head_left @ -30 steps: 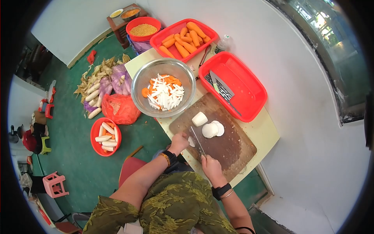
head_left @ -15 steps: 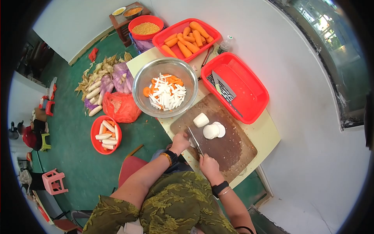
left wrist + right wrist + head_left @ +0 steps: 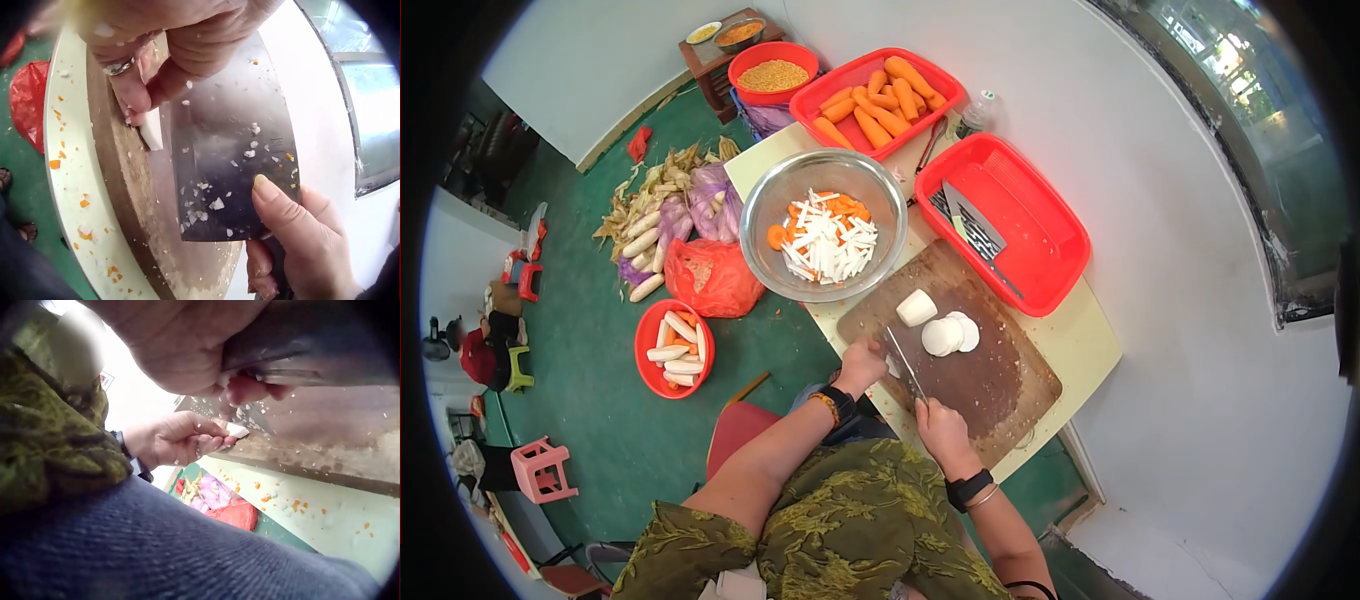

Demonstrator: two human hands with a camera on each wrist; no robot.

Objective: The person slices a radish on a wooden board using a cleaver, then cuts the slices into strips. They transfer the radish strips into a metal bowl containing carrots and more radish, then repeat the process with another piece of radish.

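With curled fingers and thumb, my left hand [image 3: 861, 367] holds a small white vegetable piece [image 3: 152, 130] at the cutting board's [image 3: 1000, 400] near left edge. My right hand [image 3: 944, 430] grips the handle of a broad cleaver [image 3: 234, 144], its thumb lying on the blade, which stands just beside the white piece. Bits of white and orange cling to the blade. Farther up the board lie a white vegetable chunk [image 3: 916, 308] and several round white slices [image 3: 943, 337]. Whether the edge touches the piece, I cannot tell.
A steel bowl [image 3: 753, 215] of white strips and orange slices stands left of the board. Behind are a red basket [image 3: 1060, 262] holding knives, a red basket of carrots [image 3: 872, 127] and a bottle [image 3: 975, 115]. A red basin [image 3: 641, 350] sits on the floor.
The cleaver tilted toward my left hand half a second ago and has swung back slightly away from it. My left hand stays at the same board edge.
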